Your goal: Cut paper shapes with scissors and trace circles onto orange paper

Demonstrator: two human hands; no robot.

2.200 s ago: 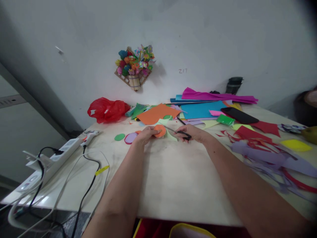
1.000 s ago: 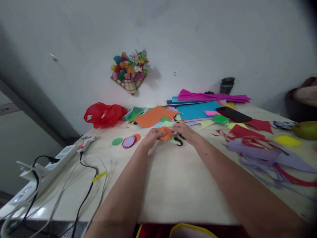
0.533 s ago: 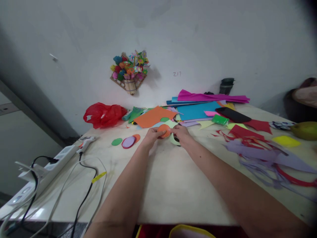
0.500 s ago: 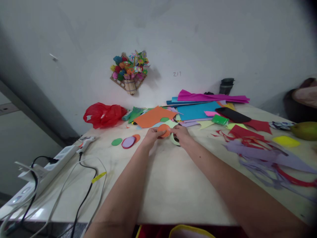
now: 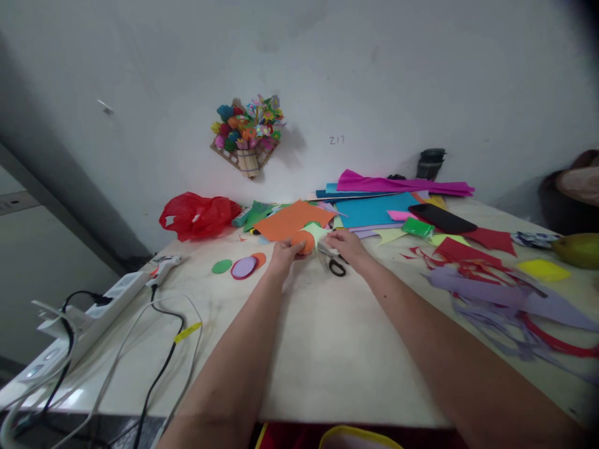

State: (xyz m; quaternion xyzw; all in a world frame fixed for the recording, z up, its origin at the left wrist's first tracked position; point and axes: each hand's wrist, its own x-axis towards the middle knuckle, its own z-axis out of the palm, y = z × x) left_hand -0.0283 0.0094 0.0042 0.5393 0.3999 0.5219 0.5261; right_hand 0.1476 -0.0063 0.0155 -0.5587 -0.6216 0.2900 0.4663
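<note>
Cream-topped and broad, the table (image 5: 327,362) bore a blue sheet (image 5: 381,209) on its far right side and, left of that, an orange sheet (image 5: 283,221). The right hand (image 5: 349,245) hovered right of the middle with its fingertips drawn nearly together, though I could not tell whether they pinched anything; the left hand (image 5: 283,255) was closed in a firm pinch. Scissors (image 5: 331,264) showed a black loop just on the near side of the right hand, held or lying loose I could not tell, and seemingly not cutting. That loop had been mostly covered half a second earlier by a pale green piece (image 5: 318,234), which now stood just behind the right edge of an orange disc (image 5: 302,242). This disc sat between the left thumb and fingers; the right fingertips had touched it and now stood apart, so the left hand alone appeared to steady it. Farther left lay a lilac disc (image 5: 243,267) and a small green disc (image 5: 221,267).
</note>
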